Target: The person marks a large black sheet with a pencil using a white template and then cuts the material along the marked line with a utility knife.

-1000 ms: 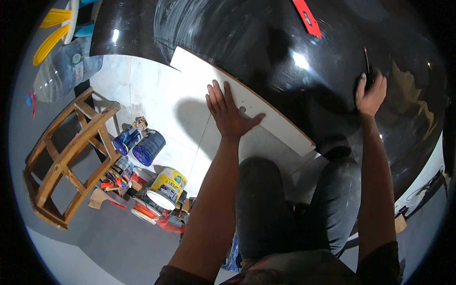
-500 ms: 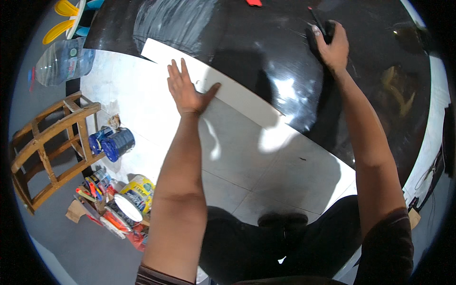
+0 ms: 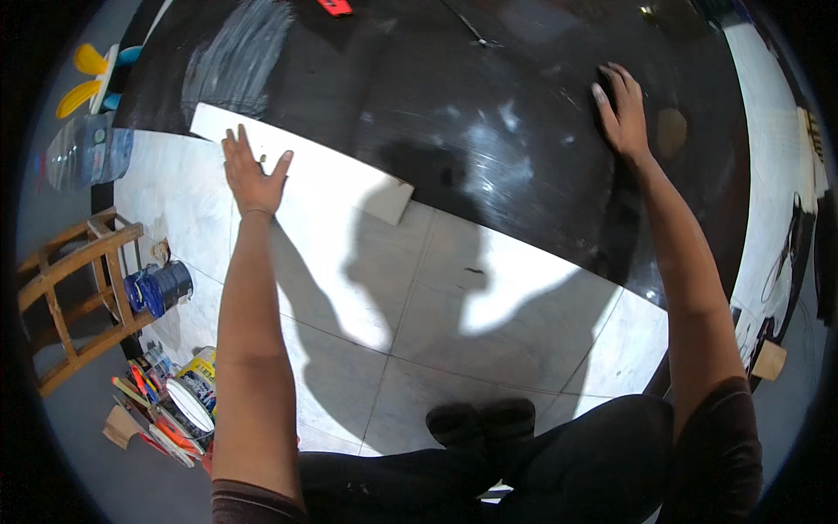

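Note:
A long white board lies along the near edge of a large dark sheet, its left end by a whitish smeared patch. My left hand is spread over the board near that left end, fingers pointing away from me and thumb out to the right. My right hand is over the right part of the dark sheet, with fingers apart and nothing in them; whether it touches the surface I cannot tell. Between the hands, farther off, a thin dark pen-like tool lies on the sheet.
A red object sits at the sheet's far edge. On the left are a big clear bottle, a wooden frame, blue cans and a tub among tools. Pale tiles and my dark shoes are below.
The view has shifted to the right. My right hand, earlier close by the pen-like tool, has moved away from it to the right. My left hand stays on the board.

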A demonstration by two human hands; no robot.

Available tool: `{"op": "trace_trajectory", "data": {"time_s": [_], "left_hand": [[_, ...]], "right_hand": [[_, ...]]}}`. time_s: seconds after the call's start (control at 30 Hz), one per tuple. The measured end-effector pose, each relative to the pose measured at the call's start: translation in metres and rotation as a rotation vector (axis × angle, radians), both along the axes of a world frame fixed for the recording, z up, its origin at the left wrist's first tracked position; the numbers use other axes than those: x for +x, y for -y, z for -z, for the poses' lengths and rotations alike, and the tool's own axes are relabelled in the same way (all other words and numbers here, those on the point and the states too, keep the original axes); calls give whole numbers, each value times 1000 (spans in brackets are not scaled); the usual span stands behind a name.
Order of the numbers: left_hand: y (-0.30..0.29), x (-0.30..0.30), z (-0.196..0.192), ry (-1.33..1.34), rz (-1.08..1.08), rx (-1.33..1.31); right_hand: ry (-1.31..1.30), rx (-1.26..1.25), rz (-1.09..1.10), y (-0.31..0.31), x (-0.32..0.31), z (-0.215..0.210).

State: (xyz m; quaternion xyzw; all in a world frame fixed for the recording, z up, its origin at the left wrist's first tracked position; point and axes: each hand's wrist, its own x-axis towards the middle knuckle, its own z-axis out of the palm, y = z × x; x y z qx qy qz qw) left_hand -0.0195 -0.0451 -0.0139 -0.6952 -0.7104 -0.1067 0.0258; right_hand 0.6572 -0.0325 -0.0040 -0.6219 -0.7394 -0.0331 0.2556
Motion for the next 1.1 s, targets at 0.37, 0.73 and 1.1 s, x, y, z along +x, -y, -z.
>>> {"op": "trace_trajectory", "data": {"time_s": [0.37,0.73,1.1], "left_hand": [[4,-10,1,-57,-25,43],[2,-6,9,29,-4,59],[1,-9,2,-25,25,104]], "right_hand": [[-245,-44,-4,-4,0,7],[-63,-162,-72,-6,13,-8],[87,-754,-47,120,8,-35]]}}
